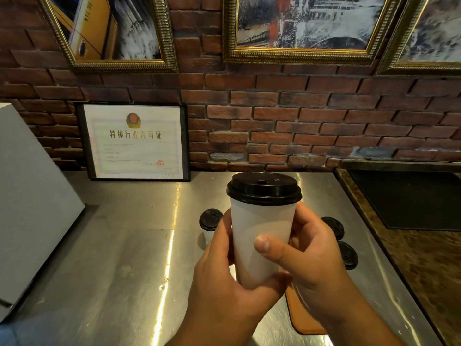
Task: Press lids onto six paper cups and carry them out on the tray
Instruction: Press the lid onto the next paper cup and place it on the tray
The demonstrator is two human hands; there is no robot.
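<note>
Two-handed hold on white paper cup [262, 236], upright, lifted clear of steel counter [124, 245]. Curls L hand [219, 278] round lower left wall; wraps R hand [306, 253] round right side w/ thumb flat across front. Black lid [264, 189] seated on rim, above both hands. Beyond L hand: lidded cup [210, 219] on counter. Just past R hand's knuckles: far black lid [333, 227] and near black lid [348, 254], cups beneath hidden. Under R wrist: brown tray [306, 318] edge.
</note>
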